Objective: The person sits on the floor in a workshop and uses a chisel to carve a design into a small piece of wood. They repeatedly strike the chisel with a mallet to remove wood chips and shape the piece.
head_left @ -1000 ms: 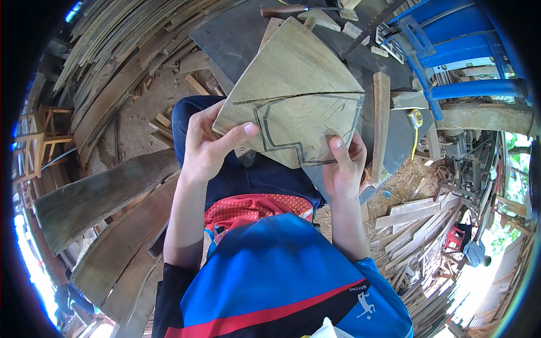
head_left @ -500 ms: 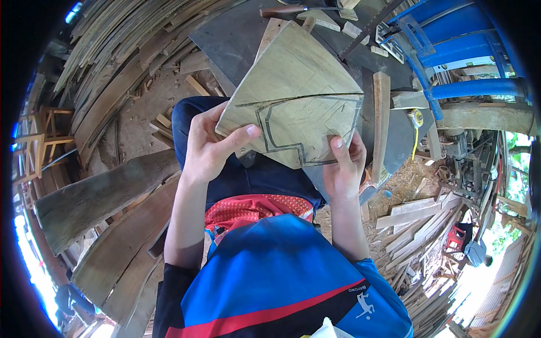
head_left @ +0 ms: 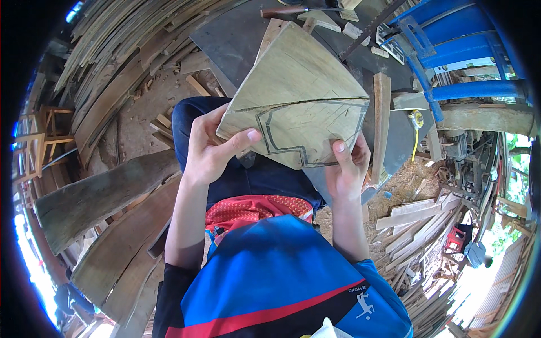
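Both hands hold up a wide, flat wooden board (head_left: 298, 70) with dark lines drawn across its near half, among them a long curve and a stepped outline. My left hand (head_left: 213, 143) is closed on its left corner, thumb on the face and fingers behind. At the lower right edge, my right hand (head_left: 349, 166) grips the same way, its thumb on the drawn area and the other fingers mostly hidden behind. The board is tilted above my lap. Part of another wooden piece (head_left: 272, 35) shows behind its far left edge.
Beyond the board lies a dark worktop (head_left: 231, 36) with a wooden-handled tool (head_left: 284, 11), small offcuts (head_left: 355, 31), a wood strip (head_left: 381, 121) and a yellow tape measure (head_left: 416, 118). A blue metal frame (head_left: 468, 90) stands at right. Planks (head_left: 112, 197) lie at left; a person (head_left: 476, 253) is far right.
The board has shifted slightly to the right on its right side, and my right hand has moved a little with it. My left hand stays nearly in place.
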`<state>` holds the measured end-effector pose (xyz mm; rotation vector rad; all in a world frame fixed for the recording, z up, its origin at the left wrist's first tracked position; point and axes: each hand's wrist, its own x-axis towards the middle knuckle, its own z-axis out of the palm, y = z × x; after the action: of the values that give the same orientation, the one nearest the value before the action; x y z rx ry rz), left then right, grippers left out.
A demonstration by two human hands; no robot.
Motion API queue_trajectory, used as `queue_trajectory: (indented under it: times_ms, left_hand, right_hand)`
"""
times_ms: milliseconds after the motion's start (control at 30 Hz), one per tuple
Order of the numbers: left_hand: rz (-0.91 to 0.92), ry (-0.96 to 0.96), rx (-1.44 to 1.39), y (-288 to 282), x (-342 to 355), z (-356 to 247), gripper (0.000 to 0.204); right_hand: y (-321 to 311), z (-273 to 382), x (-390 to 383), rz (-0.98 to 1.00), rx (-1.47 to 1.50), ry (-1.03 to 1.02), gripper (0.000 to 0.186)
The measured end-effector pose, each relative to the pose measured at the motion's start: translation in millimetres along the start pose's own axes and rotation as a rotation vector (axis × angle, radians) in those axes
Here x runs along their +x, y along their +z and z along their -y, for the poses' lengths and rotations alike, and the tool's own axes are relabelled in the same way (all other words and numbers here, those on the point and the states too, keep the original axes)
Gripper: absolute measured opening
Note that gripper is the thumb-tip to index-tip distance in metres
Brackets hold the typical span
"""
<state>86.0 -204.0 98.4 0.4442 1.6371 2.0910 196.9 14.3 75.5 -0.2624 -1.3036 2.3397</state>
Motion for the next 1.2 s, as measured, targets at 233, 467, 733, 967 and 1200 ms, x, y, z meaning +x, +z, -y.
queue_trajectory:
  times_ms: [233, 467, 733, 967, 1200]
  left_hand:
    - [0.000, 0.012, -0.001, 0, -1, -1, 0.049]
    - [0.023, 0.005, -0.024, -2, -1, 1, 0.050]
    - [0.033, 0.019, -0.031, -3, -1, -1, 0.050]
    - [0.015, 0.039, 0.190, -7, 11, 2, 0.061]
    - [0.061, 0.613, 1.024, -23, 70, -19, 0.055]
  right_hand:
    - [0, 0, 0, 0.005, -0.030, -0.014, 0.037]
    - [-1, 1, 2, 0.014, -0.044, -0.027, 0.038]
    - [0, 4, 2, 0.025, -0.059, -0.029, 0.038]
    - [-12, 0, 9, 0.028, -0.208, -0.052, 0.037]
    - [-12, -11, 61, 0.254, -1.057, -0.300, 0.036]
